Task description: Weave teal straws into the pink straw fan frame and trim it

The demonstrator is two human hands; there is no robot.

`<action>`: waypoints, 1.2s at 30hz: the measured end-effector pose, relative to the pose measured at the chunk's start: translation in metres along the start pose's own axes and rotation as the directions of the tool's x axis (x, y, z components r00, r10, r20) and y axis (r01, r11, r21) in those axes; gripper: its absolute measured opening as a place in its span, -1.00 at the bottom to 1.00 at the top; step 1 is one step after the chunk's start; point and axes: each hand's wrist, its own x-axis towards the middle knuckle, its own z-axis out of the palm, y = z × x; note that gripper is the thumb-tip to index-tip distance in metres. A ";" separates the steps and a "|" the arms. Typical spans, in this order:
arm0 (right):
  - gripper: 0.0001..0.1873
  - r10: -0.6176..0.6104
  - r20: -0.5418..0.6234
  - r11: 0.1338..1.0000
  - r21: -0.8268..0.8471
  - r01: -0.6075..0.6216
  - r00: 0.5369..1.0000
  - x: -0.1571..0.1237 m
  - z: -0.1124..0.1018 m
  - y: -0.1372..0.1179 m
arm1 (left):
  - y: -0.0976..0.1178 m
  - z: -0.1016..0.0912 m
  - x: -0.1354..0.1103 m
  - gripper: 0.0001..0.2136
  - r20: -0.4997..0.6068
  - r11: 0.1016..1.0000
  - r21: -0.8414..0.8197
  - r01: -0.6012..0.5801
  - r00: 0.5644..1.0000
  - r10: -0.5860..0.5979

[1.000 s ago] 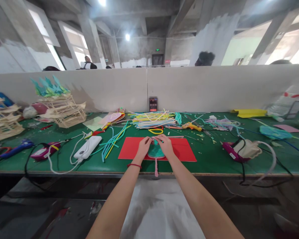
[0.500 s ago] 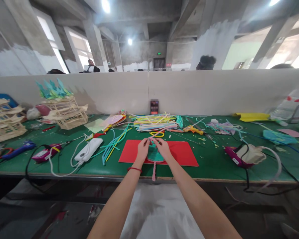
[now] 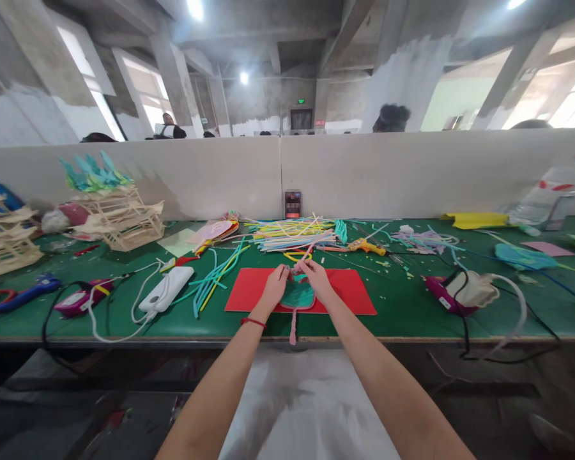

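Note:
A small teal fan-shaped piece with a pink edge lies on a red sheet, its pink handle pointing towards me. My left hand is closed at the far left edge of the piece, its fingertips pinched on the rim. On the far right side, my right hand pinches a thin pink strip, whose loose end sticks up beyond the fingers. Fingers partly hide where the strip meets the rim.
Behind the sheet lies a heap of coloured strips. A yellow-handled tool is to its right. A white power bank and teal strips lie left. Purple devices with cables sit at both sides, beside stick-built models on the left.
My right hand has shifted a little away from my left hand, uncovering more of the teal piece. The strip's free end now points more steeply upward. The camera view has shifted slightly.

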 end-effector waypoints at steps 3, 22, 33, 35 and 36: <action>-0.59 0.030 0.062 0.999 0.012 -0.031 0.998 0.003 -0.003 -0.007 | 0.005 -0.005 0.002 -0.75 0.045 0.999 0.041 -0.029 0.999 0.028; -0.63 -0.066 0.148 0.987 -0.134 0.086 0.987 -0.005 -0.007 -0.011 | 0.018 -0.010 0.007 -0.82 0.217 0.980 0.152 -0.126 0.972 0.091; -0.61 -0.057 0.171 0.988 -0.134 0.080 0.984 -0.008 -0.013 -0.014 | 0.036 -0.023 0.017 -0.86 0.332 0.967 0.187 -0.176 0.937 0.106; -0.62 -0.058 0.153 0.991 -0.113 0.076 0.987 -0.009 -0.013 -0.013 | 0.035 -0.022 0.014 -0.85 0.309 0.972 0.173 -0.161 0.946 0.101; -0.62 -0.061 0.138 0.992 -0.101 0.075 0.989 -0.009 -0.012 -0.013 | 0.035 -0.020 0.012 -0.84 0.289 0.975 0.163 -0.151 0.952 0.099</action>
